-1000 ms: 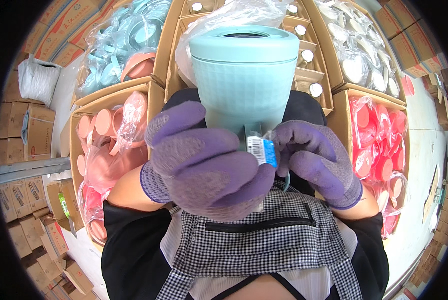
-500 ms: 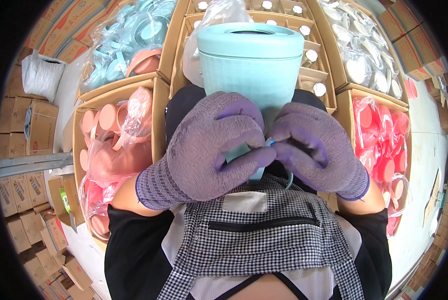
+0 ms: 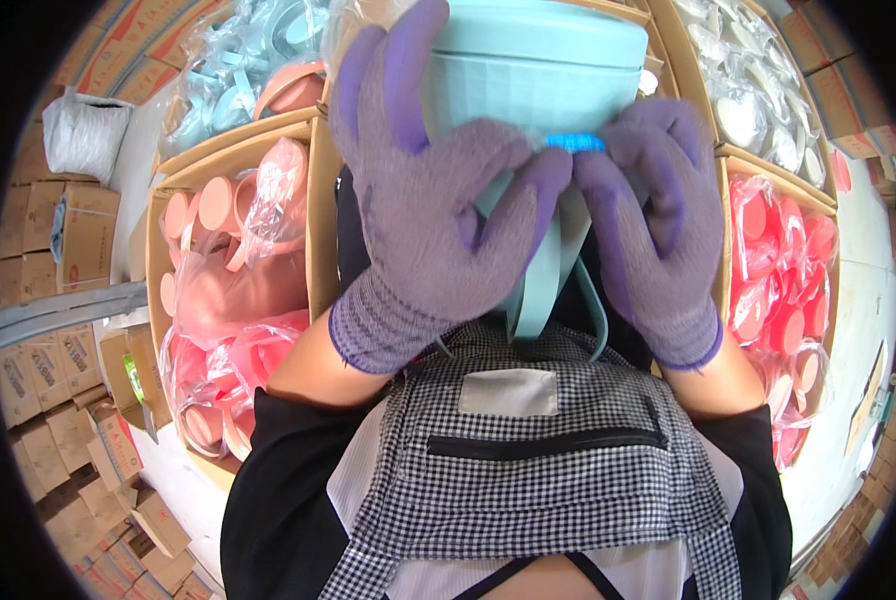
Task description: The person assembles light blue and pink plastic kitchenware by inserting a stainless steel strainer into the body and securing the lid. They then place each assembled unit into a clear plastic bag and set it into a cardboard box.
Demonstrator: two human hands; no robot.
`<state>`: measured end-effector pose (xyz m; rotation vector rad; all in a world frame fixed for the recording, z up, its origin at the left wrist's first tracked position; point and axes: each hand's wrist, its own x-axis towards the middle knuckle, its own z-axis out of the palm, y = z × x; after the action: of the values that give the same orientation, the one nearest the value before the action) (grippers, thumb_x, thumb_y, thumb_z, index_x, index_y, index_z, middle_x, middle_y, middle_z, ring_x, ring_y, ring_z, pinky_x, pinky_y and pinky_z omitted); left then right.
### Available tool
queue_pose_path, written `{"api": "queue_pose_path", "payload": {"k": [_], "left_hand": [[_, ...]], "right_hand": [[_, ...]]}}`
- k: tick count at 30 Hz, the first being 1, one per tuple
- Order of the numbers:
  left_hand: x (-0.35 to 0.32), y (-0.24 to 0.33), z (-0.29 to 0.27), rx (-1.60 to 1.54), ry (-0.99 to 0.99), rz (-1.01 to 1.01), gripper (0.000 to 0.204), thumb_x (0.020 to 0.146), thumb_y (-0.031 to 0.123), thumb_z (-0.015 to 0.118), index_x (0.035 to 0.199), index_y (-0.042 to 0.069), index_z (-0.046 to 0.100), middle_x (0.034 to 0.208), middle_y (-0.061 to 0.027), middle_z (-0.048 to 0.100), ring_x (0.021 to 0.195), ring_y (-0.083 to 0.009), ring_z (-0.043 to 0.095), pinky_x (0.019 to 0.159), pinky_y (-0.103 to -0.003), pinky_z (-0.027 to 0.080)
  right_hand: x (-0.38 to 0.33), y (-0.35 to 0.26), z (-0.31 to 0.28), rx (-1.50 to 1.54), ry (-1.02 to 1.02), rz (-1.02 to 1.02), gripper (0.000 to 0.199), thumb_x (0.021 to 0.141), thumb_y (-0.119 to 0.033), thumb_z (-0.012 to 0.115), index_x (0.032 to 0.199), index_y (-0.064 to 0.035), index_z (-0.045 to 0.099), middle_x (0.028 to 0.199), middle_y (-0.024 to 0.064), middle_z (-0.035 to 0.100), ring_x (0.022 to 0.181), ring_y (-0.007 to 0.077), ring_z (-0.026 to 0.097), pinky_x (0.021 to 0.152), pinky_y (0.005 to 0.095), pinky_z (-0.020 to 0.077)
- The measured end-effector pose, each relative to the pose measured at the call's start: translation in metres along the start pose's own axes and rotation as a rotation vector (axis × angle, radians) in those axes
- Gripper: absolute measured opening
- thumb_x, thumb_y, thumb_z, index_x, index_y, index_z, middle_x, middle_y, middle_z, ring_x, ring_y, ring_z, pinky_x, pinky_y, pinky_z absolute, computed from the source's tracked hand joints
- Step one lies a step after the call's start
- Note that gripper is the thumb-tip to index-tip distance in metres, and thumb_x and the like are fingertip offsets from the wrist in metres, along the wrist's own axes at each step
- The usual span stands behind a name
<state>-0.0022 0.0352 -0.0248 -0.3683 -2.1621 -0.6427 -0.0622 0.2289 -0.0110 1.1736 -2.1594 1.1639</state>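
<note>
while both purple-gloved hands are raised close to the camera, the left hand (image 3: 423, 200) wraps curled fingers around the pale blue plastic container (image 3: 538, 80), and the right hand (image 3: 658, 215) pinches a small blue tag (image 3: 576, 143) at its front, above the checked apron (image 3: 528, 470).

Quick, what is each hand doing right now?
Left hand: closed on the pale blue container, thumb pinching a small blue tag.
Right hand: closed on the same container, thumb at the tag too.
</note>
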Motion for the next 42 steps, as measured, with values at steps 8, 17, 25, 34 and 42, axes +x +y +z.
{"api": "queue_pose_path", "payload": {"k": [8,17,25,34,42], "left_hand": [[0.001,-0.026,0.016,-0.031,0.031,0.066,0.023,0.082,0.017,0.081,0.087,0.002,0.065,0.152,-0.04,0.041,0.137,-0.0522,0.044,0.116,-0.061,0.028],[0.004,-0.023,0.014,-0.024,-0.028,-0.023,0.02,0.08,0.014,0.081,0.077,0.001,0.066,0.152,-0.0396,0.042,0.136,-0.0498,0.045,0.116,-0.057,0.031],[-0.006,-0.035,0.025,-0.108,0.021,-0.133,0.025,0.078,0.015,0.084,0.094,0.003,0.069,0.149,-0.0305,0.046,0.136,-0.0408,0.048,0.114,-0.049,0.037],[-0.006,-0.034,0.041,-0.634,0.137,-0.387,0.079,0.085,0.026,0.084,0.147,-0.005,0.044,0.153,-0.0294,0.042,0.139,-0.0379,0.046,0.118,-0.046,0.037],[-0.011,-0.051,0.052,-0.127,0.01,-0.261,0.09,0.093,0.031,0.077,0.159,-0.008,0.031,0.159,-0.0318,0.037,0.146,-0.0457,0.04,0.123,-0.049,0.032]], "right_hand": [[0.0,0.013,0.01,-0.214,-0.027,0.0,0.013,0.091,-0.013,0.069,0.096,-0.0013,0.071,0.098,0.0123,0.06,0.102,0.0303,0.055,0.093,0.0396,0.0437],[-0.004,0.007,0.027,-0.232,0.112,0.084,0.015,0.084,-0.012,0.079,0.088,-0.0027,0.068,0.103,0.0139,0.058,0.102,0.0304,0.056,0.093,0.0393,0.0445],[-0.011,0.024,0.041,-0.039,0.218,0.303,0.048,0.087,-0.015,0.08,0.126,0.0019,0.056,0.127,0.0157,0.058,0.12,0.0297,0.057,0.104,0.0403,0.0457],[-0.013,0.04,0.05,0.527,0.207,0.445,0.083,0.1,-0.028,0.061,0.165,0.0031,0.019,0.156,0.0254,0.043,0.145,0.0333,0.045,0.119,0.0441,0.0381],[-0.011,0.051,0.058,0.2,0.132,0.437,0.089,0.103,-0.046,0.059,0.165,0.0029,0.019,0.161,0.0274,0.034,0.148,0.0367,0.039,0.123,0.0456,0.0316]]}}
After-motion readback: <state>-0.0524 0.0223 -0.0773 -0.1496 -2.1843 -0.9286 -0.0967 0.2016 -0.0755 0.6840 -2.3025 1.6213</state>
